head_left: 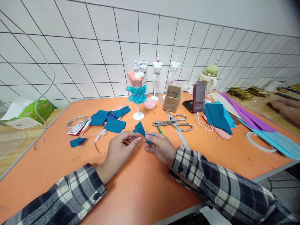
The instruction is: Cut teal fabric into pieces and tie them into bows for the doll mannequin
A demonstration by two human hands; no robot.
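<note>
Right hand (pixel 161 147) pinches the pleated blue paper (pixel 139 128) above the surface (pixel 131 197); left hand (pixel 123 146), fingers nearly meeting beside it, hold unclear. Pink top (pixel 134 79) and turquoise ruffle (pixel 137 94) dress the mannequin (pixel 138 116); the blue doesn't.

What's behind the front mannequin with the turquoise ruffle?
A blue-marked white mannequin, with wall beyond, and a pink bowl behind to the right. The rear mannequin's stand and part of its body are covered.

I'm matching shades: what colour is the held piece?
The held piece is dark teal, best seen in the head view.
</note>
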